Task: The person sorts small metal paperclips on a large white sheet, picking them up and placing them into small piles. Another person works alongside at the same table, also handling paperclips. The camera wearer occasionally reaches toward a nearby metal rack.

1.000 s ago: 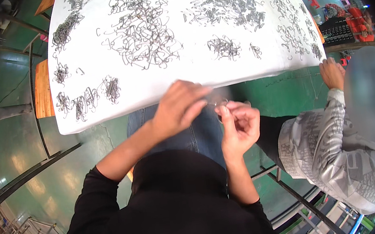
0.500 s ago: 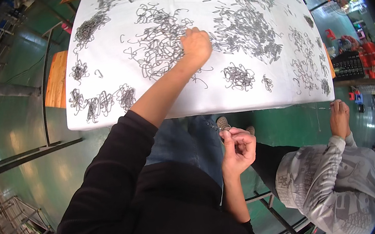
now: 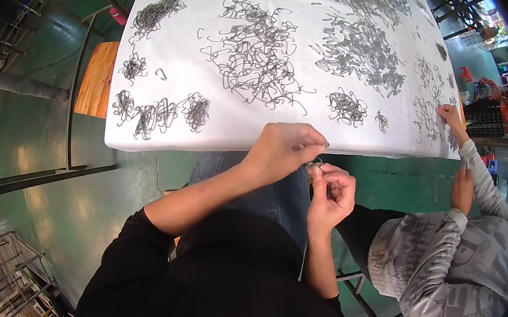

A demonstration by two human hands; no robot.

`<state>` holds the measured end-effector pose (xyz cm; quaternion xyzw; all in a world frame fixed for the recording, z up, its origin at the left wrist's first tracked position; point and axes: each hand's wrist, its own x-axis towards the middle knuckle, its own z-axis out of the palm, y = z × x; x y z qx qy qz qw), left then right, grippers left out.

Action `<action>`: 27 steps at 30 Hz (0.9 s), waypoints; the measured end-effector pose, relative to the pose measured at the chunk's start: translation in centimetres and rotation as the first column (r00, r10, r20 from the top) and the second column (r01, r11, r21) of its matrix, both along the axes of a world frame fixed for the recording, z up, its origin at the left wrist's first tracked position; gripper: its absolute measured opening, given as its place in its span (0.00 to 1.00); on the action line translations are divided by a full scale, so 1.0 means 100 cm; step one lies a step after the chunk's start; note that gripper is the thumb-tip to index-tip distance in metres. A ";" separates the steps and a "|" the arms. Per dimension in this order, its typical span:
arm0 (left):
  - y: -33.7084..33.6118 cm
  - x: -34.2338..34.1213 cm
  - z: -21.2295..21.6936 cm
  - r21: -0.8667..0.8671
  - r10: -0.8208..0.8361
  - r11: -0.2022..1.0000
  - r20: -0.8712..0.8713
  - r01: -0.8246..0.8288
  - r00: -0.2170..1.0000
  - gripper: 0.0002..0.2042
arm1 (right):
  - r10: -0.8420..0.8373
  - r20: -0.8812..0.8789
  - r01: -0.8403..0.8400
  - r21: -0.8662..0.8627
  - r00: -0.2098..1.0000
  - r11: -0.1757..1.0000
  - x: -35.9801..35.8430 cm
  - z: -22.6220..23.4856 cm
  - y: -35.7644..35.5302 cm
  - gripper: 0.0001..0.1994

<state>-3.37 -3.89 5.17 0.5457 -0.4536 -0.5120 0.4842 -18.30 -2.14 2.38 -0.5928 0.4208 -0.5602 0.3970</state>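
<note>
My left hand (image 3: pixel 284 149) is just off the table's near edge, thumb and fingertips pinched on a thin bent wire hook (image 3: pixel 320 160). Directly below it, my right hand (image 3: pixel 331 195) pinches small metal wire pieces (image 3: pixel 311 166) between thumb and forefinger, its other fingers curled. The hands almost meet, and how the pieces join is too small to make out. On the white-covered table (image 3: pixel 201 133) lies a large loose pile of curved wire hooks (image 3: pixel 258 58). To its right spreads a heap of short narrow metal pieces (image 3: pixel 361 52).
Small clumps of wire hooks (image 3: pixel 196 110) line the table's near left, and another clump (image 3: pixel 347 109) lies near the front edge. At the right, a co-worker in a grey patterned sweatshirt (image 3: pixel 447 255) reaches one hand (image 3: pixel 450 116) to scattered wire pieces. A wooden board (image 3: pixel 97 82) stands at left.
My left hand has come back from the hook pile to my right hand, bringing a wire hook. The view has shifted. The co-worker's one hand has moved onto the table's right edge.
</note>
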 end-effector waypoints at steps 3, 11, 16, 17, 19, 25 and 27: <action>0.012 0.002 0.007 0.017 0.023 1.000 -0.060 -0.022 0.998 0.07 | 0.009 0.001 -0.009 -0.022 1.000 1.000 0.004 0.001 0.002 0.10; 0.032 0.003 0.009 -0.121 0.085 0.990 0.086 -0.074 0.993 0.07 | -0.013 -0.124 -0.002 -0.116 0.992 0.993 0.007 -0.005 0.008 0.09; 0.040 -0.004 -0.008 -0.436 0.224 0.891 0.169 -0.131 0.960 0.07 | -0.028 -0.329 -0.056 -0.242 0.944 0.969 0.006 -0.016 0.008 0.09; 0.040 -0.002 -0.013 -0.457 0.235 0.880 0.188 -0.127 0.954 0.08 | -0.025 -0.370 -0.075 -0.253 0.929 0.965 0.005 -0.018 0.007 0.09; 0.041 0.000 -0.021 -0.459 0.241 0.878 0.183 -0.134 0.953 0.08 | 0.011 -0.225 -0.057 -0.198 0.974 0.979 0.006 -0.019 0.005 0.11; 0.041 0.007 -0.041 -0.407 0.237 0.897 0.121 -0.170 0.964 0.08 | 0.100 -0.447 -0.130 -0.036 0.889 0.991 0.025 0.002 -0.070 0.02; 0.042 0.009 -0.045 -0.407 0.233 0.898 0.111 -0.170 0.966 0.07 | 0.248 -0.532 -0.330 -0.064 0.810 0.942 0.059 0.002 -0.108 0.02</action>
